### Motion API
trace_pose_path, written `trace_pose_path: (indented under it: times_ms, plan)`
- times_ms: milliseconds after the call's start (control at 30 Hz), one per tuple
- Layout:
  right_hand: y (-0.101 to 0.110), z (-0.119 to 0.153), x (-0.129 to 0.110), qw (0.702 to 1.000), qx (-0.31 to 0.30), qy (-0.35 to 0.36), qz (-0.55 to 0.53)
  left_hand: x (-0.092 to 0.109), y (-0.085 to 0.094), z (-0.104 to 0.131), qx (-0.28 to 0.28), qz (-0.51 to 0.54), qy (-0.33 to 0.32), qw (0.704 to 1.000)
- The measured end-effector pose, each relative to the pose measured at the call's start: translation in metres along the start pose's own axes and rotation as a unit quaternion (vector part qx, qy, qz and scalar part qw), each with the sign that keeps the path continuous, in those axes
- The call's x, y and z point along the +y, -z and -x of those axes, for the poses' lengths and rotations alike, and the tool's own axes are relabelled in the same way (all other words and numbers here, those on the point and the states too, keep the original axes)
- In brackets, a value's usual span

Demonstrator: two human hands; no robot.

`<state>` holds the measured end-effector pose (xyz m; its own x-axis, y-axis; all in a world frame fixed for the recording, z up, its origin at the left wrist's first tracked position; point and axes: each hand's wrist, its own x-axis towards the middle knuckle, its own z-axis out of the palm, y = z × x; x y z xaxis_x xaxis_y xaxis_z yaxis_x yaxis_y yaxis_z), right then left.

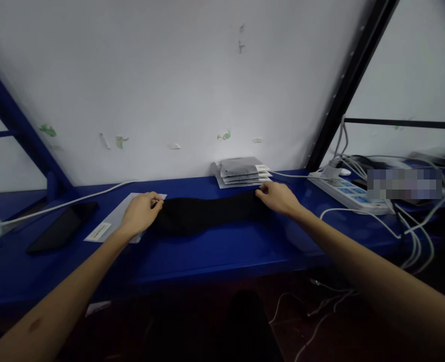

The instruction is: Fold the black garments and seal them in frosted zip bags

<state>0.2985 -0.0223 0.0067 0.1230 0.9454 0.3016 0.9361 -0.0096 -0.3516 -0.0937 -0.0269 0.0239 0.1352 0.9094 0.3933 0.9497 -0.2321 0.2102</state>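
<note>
A long piece of black cloth [207, 213] is stretched flat from side to side over the blue shelf [222, 254]. My left hand [142, 211] pinches its left end, with thumb and fingers together. At the other end my right hand [277, 197] is closed on the cloth's upper right corner. Partly under my left hand lies a flat translucent bag [111, 216] with a white label. What kind of garment or cloth the black piece is, I cannot tell.
Several packed grey bags [243, 171] are stacked against the wall behind the cloth. A dark flat phone-like object [62, 227] lies at left. On the right are a white power strip [350, 193] and tangled white cables [414, 236]. More cables hang below the shelf's front edge.
</note>
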Motion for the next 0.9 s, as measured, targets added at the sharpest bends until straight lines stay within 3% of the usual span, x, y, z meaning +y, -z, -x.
trace_pose_path:
  times_ms: [100, 300, 900]
  plan:
    - [-0.017, -0.001, 0.0, 0.999, -0.025, 0.006, 0.024, -0.004, -0.013, 0.002, -0.02, -0.018, -0.003, 1.0]
    - [-0.037, 0.011, 0.01, 0.996, 0.024, 0.068, 0.055, -0.011, -0.018, 0.008, -0.008, -0.024, -0.048, 0.999]
    - [-0.042, 0.005, 0.022, 0.996, 0.019, 0.082, 0.011, -0.007, -0.017, 0.007, -0.021, -0.022, -0.023, 0.999]
